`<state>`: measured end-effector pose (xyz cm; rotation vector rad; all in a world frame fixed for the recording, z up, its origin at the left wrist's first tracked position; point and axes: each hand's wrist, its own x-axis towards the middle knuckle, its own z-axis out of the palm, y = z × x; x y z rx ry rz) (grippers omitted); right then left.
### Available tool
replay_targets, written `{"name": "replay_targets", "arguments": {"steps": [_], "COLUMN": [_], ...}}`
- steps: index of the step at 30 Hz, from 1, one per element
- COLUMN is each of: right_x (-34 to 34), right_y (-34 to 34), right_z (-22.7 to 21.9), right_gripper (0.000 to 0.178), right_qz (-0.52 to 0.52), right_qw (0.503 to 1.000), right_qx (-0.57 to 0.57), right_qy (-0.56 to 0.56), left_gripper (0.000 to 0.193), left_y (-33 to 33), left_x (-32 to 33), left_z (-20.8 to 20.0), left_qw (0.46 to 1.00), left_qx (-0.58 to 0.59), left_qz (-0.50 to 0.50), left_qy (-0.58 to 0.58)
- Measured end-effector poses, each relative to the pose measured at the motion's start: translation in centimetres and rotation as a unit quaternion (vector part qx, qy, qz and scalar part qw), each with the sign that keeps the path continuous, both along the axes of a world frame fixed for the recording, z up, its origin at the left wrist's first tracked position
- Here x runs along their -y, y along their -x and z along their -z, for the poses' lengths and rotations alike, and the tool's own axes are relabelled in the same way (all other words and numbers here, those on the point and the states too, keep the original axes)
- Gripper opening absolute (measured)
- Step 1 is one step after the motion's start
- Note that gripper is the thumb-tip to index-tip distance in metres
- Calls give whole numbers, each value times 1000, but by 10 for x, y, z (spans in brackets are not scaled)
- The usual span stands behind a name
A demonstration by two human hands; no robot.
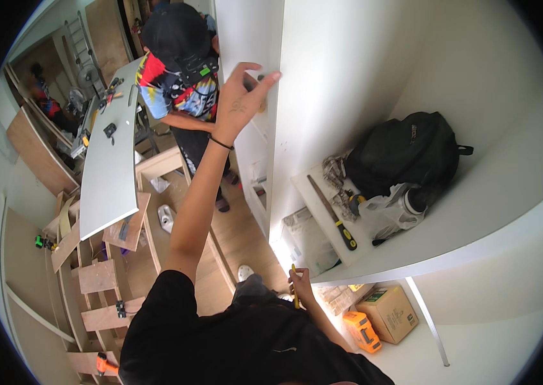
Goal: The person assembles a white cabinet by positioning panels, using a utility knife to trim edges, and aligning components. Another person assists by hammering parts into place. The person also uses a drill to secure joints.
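Observation:
My left hand [243,99] is raised on an outstretched arm against the tall white panel [276,128]. Its thumb and forefinger are spread apart, with the thumb tip by the panel's front edge. Nothing shows in its grasp, though the far fingers are partly hidden. Low in front of my body, my right hand [301,285] is closed around a slim yellow pencil [294,282] held roughly upright. The curved white shelf [451,247] lies just beyond that hand. On it rests a long flat blade [326,199] with a black and yellow handle.
A black backpack [406,151] and a clear plastic bag [390,215] occupy the shelf. Beneath are a cardboard box [390,314] and an orange case [361,332]. Another person [178,70] stands close at far left, beside a long white board [109,173]. Wooden framing [149,240] covers floor at left.

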<state>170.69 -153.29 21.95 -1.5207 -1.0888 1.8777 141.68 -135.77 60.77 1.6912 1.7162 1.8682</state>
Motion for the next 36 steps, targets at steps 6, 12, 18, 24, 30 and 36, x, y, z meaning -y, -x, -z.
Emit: {"name": "replay_targets", "arguments": {"steps": [6, 12, 18, 24, 30, 36], "right_x": [-2, -9, -11, -11, -31, -48], "right_y": [-2, -13, 5, 1, 16, 52], "right_z": [-65, -123, -135, -159, -140, -126], "right_gripper": [38, 41, 62, 59, 48, 63], "right_qz": [115, 149, 50, -83, -31, -3], "right_qw": [972, 925, 926, 927, 948, 937], "right_qx": [-206, -343, -372, -347, -314, -349], "right_qy": [-2, -67, 37, -118, -42, 0], "left_gripper": [39, 36, 38, 42, 51, 74], "left_y": [-62, -102, -118, -41, 33, 17], "left_x": [71, 144, 177, 125, -21, -59], "left_z": [83, 203, 233, 142, -162, -322], "left_qw": [965, 850, 848, 930, 963, 975], "left_qx": [-89, 148, 282, 45, -82, -129], "left_qz": [143, 331, 271, 215, -17, 17], "left_qy": [202, 383, 359, 296, -255, -181]}}
